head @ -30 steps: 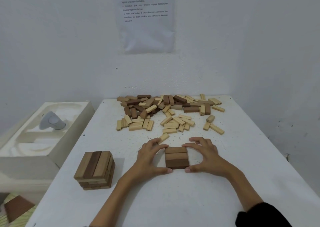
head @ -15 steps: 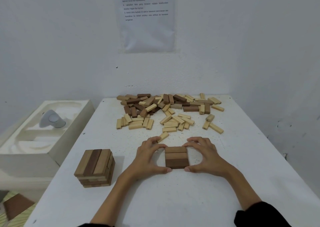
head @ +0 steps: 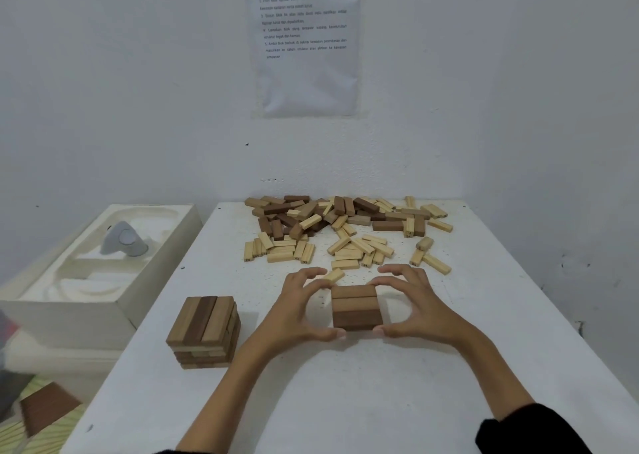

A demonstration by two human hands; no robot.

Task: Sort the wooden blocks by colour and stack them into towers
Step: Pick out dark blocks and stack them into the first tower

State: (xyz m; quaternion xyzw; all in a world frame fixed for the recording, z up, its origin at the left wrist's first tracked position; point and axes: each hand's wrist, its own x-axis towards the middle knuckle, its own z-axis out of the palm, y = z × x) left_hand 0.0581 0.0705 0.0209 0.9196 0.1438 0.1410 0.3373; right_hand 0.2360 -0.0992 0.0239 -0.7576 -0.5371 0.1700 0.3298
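A low layer of three brown blocks (head: 356, 310) lies side by side in the middle of the white table (head: 345, 401). My left hand (head: 297, 310) cups its left side and my right hand (head: 413, 306) its right side, thumbs at the near edge and fingers at the far edge. A finished brown tower (head: 204, 332), several layers high, stands to the left. A loose heap of light and dark wooden blocks (head: 342, 227) covers the far part of the table. One light block (head: 332, 276) lies just beyond my left fingers.
A white foam box (head: 93, 280) with a grey object (head: 122, 241) in it sits left of the table. A printed sheet (head: 306, 42) hangs on the wall behind. The wall runs close along the table's right edge.
Both hands have stayed around the three-block layer, with only slight finger shifts. The blocks have not visibly moved.
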